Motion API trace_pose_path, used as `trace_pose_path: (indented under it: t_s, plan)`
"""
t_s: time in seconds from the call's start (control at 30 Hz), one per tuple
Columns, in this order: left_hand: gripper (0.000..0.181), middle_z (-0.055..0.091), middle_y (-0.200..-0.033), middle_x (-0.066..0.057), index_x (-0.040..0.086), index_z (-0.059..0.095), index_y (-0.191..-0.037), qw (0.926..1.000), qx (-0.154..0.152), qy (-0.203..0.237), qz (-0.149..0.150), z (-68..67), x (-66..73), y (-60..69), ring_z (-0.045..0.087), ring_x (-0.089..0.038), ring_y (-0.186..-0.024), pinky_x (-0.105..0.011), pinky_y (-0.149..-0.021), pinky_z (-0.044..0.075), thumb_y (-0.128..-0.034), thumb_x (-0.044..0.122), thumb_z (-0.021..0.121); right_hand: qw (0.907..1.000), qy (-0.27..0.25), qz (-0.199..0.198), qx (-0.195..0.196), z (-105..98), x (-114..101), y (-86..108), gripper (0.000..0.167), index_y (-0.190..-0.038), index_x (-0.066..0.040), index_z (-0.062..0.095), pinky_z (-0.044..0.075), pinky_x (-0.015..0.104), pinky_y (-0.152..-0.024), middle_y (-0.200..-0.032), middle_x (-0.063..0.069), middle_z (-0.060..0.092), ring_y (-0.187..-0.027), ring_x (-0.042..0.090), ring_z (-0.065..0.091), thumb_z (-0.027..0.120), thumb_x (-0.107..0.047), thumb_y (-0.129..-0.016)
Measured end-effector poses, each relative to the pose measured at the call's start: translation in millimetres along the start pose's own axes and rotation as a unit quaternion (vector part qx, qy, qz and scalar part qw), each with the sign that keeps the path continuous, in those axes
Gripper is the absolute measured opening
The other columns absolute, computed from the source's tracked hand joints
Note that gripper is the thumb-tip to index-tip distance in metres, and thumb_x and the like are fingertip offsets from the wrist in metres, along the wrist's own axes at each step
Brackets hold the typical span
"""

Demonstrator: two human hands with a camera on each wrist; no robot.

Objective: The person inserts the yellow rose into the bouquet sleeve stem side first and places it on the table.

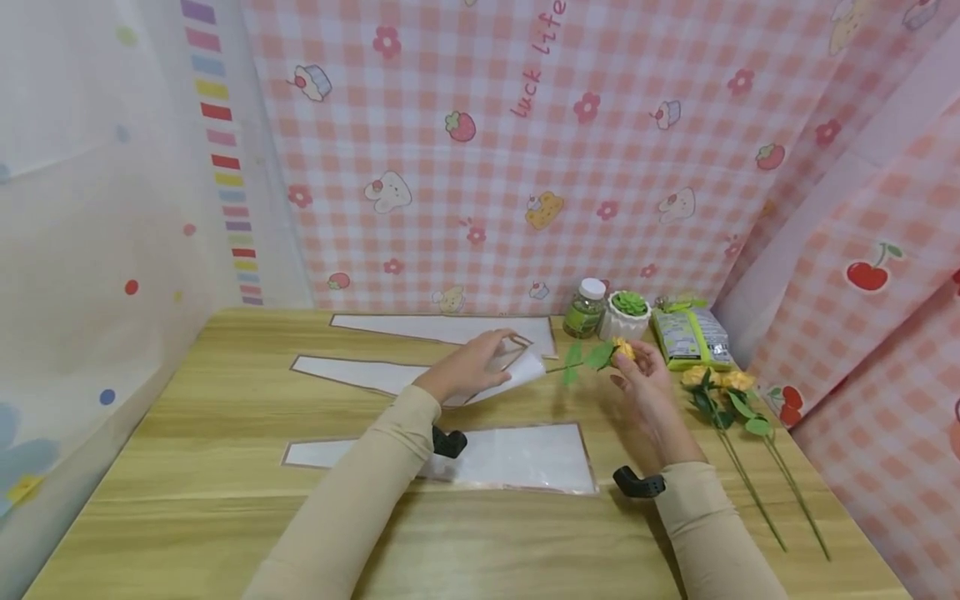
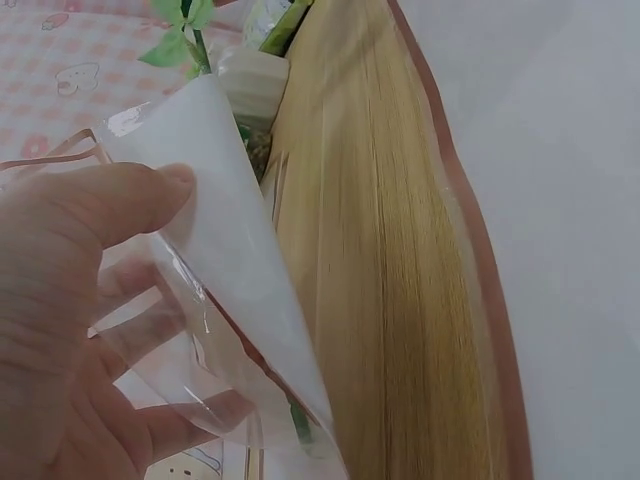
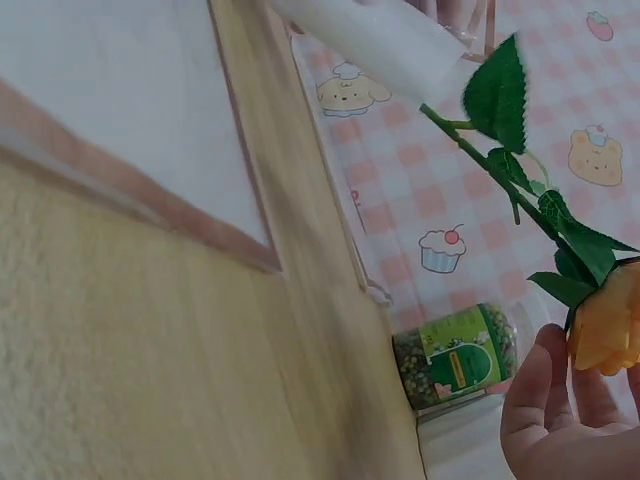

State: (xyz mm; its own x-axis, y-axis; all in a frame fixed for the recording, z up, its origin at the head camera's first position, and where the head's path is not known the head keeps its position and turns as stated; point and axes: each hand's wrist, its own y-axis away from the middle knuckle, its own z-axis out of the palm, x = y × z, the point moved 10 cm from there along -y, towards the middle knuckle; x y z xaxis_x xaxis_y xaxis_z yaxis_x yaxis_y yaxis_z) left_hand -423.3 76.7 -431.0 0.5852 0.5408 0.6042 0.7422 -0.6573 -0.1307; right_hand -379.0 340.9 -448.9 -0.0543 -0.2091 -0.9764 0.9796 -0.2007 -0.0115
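My left hand (image 1: 474, 364) holds a flower sleeve (image 2: 215, 170), white on one side and clear on the other, lifted off the table with its wide mouth to the right. In the left wrist view the thumb lies over the sleeve near its mouth, and other fingers show through the clear film. A yellow artificial rose (image 3: 608, 318) has its green stem (image 3: 480, 170) running into that mouth; the lower stem shows through the film. By the bloom, my right hand (image 1: 651, 387) grips the rose with its fingers. Leaves remain outside the sleeve.
Two more sleeves lie flat, one behind (image 1: 442, 327) and one in front (image 1: 525, 454). At the back right stand a lidded jar (image 1: 585, 310), a potted succulent (image 1: 627, 315) and a green packet (image 1: 690, 335). Two yellow roses (image 1: 738, 381) lie at the right edge.
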Motion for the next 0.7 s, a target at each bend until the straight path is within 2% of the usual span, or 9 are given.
trace_pose_path:
  t_s: [0.13,0.27,0.37,0.5,0.6,0.7]
  plan:
    - [0.074,0.050,-0.147,-0.017,0.008,0.031,-0.157,1.0000,-0.003,0.005,-0.001,2.7,3.0,-2.5,0.050,-0.028,-0.135,-0.041,-0.114,0.039,-0.0964,0.024,0.070,0.9997,0.002,-0.025,0.005,1.1,-7.9,1.3,0.024,-0.118,-0.021,0.049,0.050,0.020,-0.079,-0.116,-0.009,0.055,-0.096,0.004,0.059,0.062,-0.012,-0.100]
    - [0.072,0.052,-0.143,-0.016,0.009,0.032,-0.157,0.9999,-0.009,-0.003,0.003,4.6,7.9,-2.9,0.052,-0.028,-0.131,-0.041,-0.112,0.041,-0.0967,0.023,0.070,0.9996,-0.007,-0.025,0.008,1.9,-11.1,2.6,0.024,-0.119,-0.020,0.049,0.050,0.019,-0.075,-0.121,-0.011,0.056,-0.093,0.003,0.060,0.062,-0.013,-0.100]
    - [0.073,0.053,-0.142,-0.016,0.008,0.030,-0.157,0.9998,-0.014,-0.009,0.006,5.9,10.5,-3.0,0.052,-0.027,-0.130,-0.041,-0.111,0.042,-0.0975,0.023,0.069,0.9988,-0.048,-0.008,0.009,3.2,-9.8,3.2,0.025,-0.120,-0.017,0.046,0.055,0.019,-0.076,-0.120,-0.007,0.055,-0.090,0.005,0.065,0.060,-0.010,-0.101]
    - [0.076,0.050,-0.145,-0.015,0.009,0.028,-0.159,0.9998,-0.021,-0.004,0.001,7.5,10.6,-3.0,0.050,-0.026,-0.134,-0.041,-0.113,0.040,-0.0975,0.027,0.069,0.9929,-0.117,0.006,0.021,3.9,-8.4,3.3,0.023,-0.118,-0.011,0.045,0.057,0.021,-0.079,-0.111,0.000,0.057,-0.085,0.009,0.067,0.058,-0.004,-0.100]
    - [0.085,0.047,-0.150,-0.015,0.012,0.027,-0.159,0.9996,-0.028,0.008,0.002,9.8,11.3,-3.7,0.048,-0.025,-0.137,-0.040,-0.114,0.038,-0.0929,0.031,0.076,0.9890,-0.143,0.004,0.038,1.9,-8.7,3.0,0.022,-0.115,-0.009,0.046,0.058,0.021,-0.079,-0.106,0.002,0.057,-0.082,0.010,0.066,0.058,-0.002,-0.099]
    - [0.099,0.048,-0.150,-0.013,0.014,0.025,-0.160,0.9992,-0.036,0.018,0.004,12.5,12.3,-4.5,0.047,-0.024,-0.137,-0.041,-0.115,0.037,-0.0842,0.034,0.085,0.9868,-0.151,0.006,0.057,-1.0,-7.8,2.1,0.021,-0.114,-0.008,0.046,0.058,0.021,-0.078,-0.102,0.001,0.059,-0.080,0.009,0.067,0.060,-0.004,-0.099]
